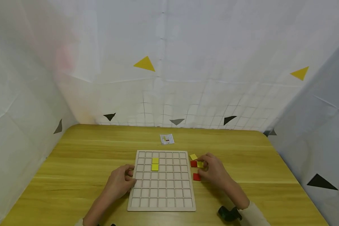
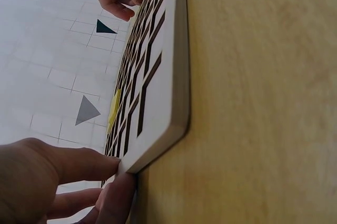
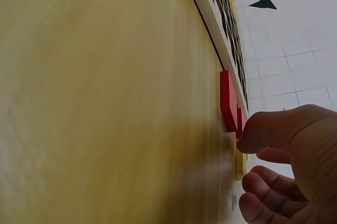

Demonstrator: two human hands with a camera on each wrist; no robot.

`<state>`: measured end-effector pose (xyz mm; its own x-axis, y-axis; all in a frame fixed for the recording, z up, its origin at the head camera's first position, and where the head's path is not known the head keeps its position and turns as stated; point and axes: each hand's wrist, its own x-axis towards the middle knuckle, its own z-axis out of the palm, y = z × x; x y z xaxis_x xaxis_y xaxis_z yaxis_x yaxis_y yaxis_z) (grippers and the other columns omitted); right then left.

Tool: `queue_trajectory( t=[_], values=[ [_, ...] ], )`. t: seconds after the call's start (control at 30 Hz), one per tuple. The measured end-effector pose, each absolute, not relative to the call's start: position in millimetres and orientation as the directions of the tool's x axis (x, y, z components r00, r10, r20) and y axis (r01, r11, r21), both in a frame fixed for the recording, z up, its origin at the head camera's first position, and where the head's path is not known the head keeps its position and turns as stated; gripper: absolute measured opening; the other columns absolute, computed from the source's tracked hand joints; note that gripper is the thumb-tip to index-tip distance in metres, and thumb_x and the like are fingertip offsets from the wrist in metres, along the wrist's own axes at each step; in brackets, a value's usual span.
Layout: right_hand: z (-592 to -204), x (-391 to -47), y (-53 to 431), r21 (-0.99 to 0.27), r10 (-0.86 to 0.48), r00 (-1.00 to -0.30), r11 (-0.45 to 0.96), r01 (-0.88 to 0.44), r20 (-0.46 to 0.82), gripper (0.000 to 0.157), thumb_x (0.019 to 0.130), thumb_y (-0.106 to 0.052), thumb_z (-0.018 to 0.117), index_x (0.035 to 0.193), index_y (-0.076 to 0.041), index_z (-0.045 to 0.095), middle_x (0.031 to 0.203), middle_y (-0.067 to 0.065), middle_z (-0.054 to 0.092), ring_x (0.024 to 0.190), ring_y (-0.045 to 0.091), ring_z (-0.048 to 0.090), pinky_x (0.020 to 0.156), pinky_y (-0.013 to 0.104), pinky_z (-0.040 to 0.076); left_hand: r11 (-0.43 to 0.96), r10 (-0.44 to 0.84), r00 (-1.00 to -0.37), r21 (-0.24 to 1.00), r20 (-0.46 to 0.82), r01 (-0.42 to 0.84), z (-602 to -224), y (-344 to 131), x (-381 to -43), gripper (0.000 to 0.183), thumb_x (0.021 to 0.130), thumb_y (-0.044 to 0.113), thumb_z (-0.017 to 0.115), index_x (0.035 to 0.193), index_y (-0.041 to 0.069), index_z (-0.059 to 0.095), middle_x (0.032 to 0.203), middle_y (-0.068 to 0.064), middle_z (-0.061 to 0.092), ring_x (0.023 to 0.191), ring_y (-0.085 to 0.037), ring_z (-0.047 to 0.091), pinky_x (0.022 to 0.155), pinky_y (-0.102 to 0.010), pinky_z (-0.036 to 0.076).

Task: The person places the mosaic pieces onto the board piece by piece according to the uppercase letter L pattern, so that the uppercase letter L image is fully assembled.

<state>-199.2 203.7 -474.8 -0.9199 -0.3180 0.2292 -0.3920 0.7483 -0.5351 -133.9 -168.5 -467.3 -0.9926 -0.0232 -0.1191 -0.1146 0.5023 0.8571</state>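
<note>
My left hand (image 1: 121, 181) grips the left edge of a pale wooden grid board (image 1: 161, 209), with the thumb and a finger at its rim in the left wrist view. Two yellow square tiles (image 1: 155, 164) sit one above the other in the board's cells. Right of the board, my right hand (image 1: 214, 169) is at another yellow tile (image 1: 199, 164), thumb and fingers spread apart around it. Whether they touch it I cannot tell. A red tile (image 1: 193, 164) lies against that tile's left side. A second red tile (image 3: 227, 100) lies nearer me, and one more yellow tile (image 1: 193, 156) lies farther back.
Behind the board a small printed card (image 1: 167, 139) shows a grid with coloured squares. Everything lies on a wood-grain table (image 1: 96, 141). White sheeting (image 1: 186, 47) with triangle marks surrounds the back and sides. A dark device (image 1: 228, 214) is by the right wrist.
</note>
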Motion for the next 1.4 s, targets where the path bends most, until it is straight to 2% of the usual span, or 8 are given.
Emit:
queue_trajectory(
  t=[0.37, 0.77, 1.4],
  values=[
    [-481.7, -205.5, 209.7, -0.549, -0.322, -0.927, 0.748, -0.372, 0.191, 0.030, 0.075, -0.004, 0.080, 0.104, -0.009, 0.075, 0.087, -0.002, 0.056, 0.072, 0.012, 0.049, 0.061, 0.027, 0.046, 0.493, -0.021, -0.993, 0.863, -0.119, -0.114, -467.8, -169.1, -133.7, 0.049, 0.080, -0.006, 0.076, 0.126, -0.005, 0.061, 0.097, -0.009, 0.058, 0.078, -0.016, 0.062, 0.049, -0.029, 0.054],
    [-481.4, -205.0, 213.4, -0.575, -0.314, -0.930, 0.732, -0.365, 0.192, 0.030, 0.074, -0.006, 0.082, 0.103, -0.007, 0.075, 0.089, -0.001, 0.059, 0.074, 0.010, 0.055, 0.064, 0.026, 0.052, 0.476, -0.018, -0.990, 0.869, -0.143, -0.134, -464.9, -168.4, -132.8, 0.050, 0.081, -0.006, 0.076, 0.128, -0.005, 0.060, 0.098, -0.010, 0.058, 0.078, -0.016, 0.062, 0.049, -0.029, 0.055],
    [-479.3, -201.6, 217.3, -0.585, -0.332, -0.911, 0.699, -0.412, 0.245, 0.032, 0.071, 0.005, 0.077, 0.101, -0.006, 0.073, 0.084, 0.000, 0.053, 0.068, 0.009, 0.052, 0.057, 0.024, 0.048, 0.485, -0.019, -0.991, 0.866, -0.133, -0.125, -466.1, -169.1, -133.3, 0.050, 0.080, -0.006, 0.076, 0.128, -0.005, 0.060, 0.097, -0.009, 0.059, 0.077, -0.016, 0.062, 0.049, -0.029, 0.055]
  ],
)
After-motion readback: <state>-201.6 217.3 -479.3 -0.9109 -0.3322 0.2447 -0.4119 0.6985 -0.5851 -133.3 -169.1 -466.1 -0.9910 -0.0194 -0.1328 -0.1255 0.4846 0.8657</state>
